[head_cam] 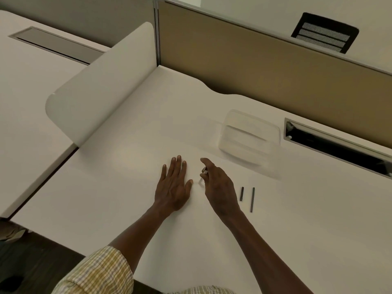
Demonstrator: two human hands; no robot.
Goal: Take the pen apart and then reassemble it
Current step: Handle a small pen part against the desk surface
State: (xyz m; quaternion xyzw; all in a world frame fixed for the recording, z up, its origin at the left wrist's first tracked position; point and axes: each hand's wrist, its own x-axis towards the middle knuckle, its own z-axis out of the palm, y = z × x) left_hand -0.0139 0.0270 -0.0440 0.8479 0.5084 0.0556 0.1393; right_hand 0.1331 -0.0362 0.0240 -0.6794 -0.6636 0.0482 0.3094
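1. Right hand (218, 183) grip: fingers curled, pinching a small, pale pen piece (204, 170) just above the desk (127, 198); piece too small and blurred to identify.
2. Left hand (174, 187) grip: none; palm down, fingers straight and flat on the desk, just beside the right hand.
3. Short dark pen part (241, 193) lying on the desk just right of the right hand.
4. Longer dark pen part (252, 199) lying beside the short one, roughly parallel, apart from it.
5. Clear plastic tray (250, 134) farther back on the desk.
6. Cable slot (339, 145) at right rear.
7. Checked sleeve (101, 270) on left arm.
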